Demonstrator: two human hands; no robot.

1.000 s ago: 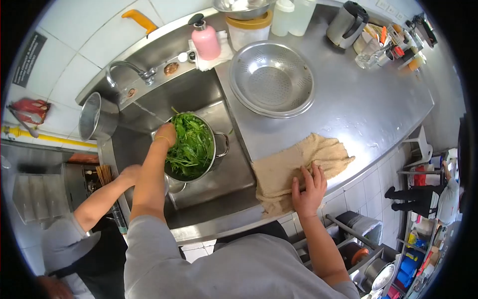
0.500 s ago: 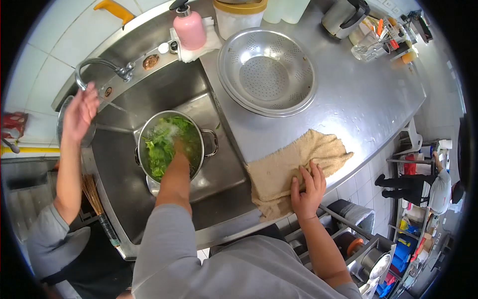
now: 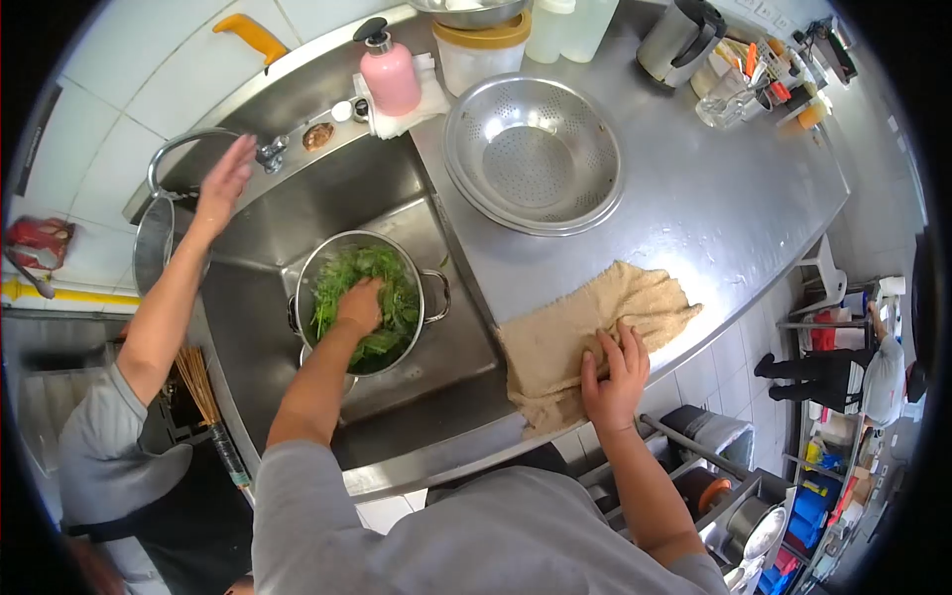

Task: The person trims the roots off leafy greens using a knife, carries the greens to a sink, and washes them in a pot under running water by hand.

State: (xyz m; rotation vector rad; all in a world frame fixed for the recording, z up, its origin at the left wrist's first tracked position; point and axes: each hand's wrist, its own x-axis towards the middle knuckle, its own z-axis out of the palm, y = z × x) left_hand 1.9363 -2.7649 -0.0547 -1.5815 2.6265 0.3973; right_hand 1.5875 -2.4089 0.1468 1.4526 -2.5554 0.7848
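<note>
"Now, where are the greens [image 3: 395,305]?"

"In the pot [image 3: 335,247], in the sink [image 3: 454,365], apparently mid-wash; left hand [image 3: 362,306] among leaves, fingers' grip unclear; right hand [image 3: 615,385], fingers loosely spread, on cloth [image 3: 550,342]."

"And the next move?"

"Likely calls for gentle turning."

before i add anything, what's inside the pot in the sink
Leafy greens fill most of the pot, with the left hand in among them. The greens and hand cover the pot's bottom, so whatever lies underneath cannot be seen.
</note>
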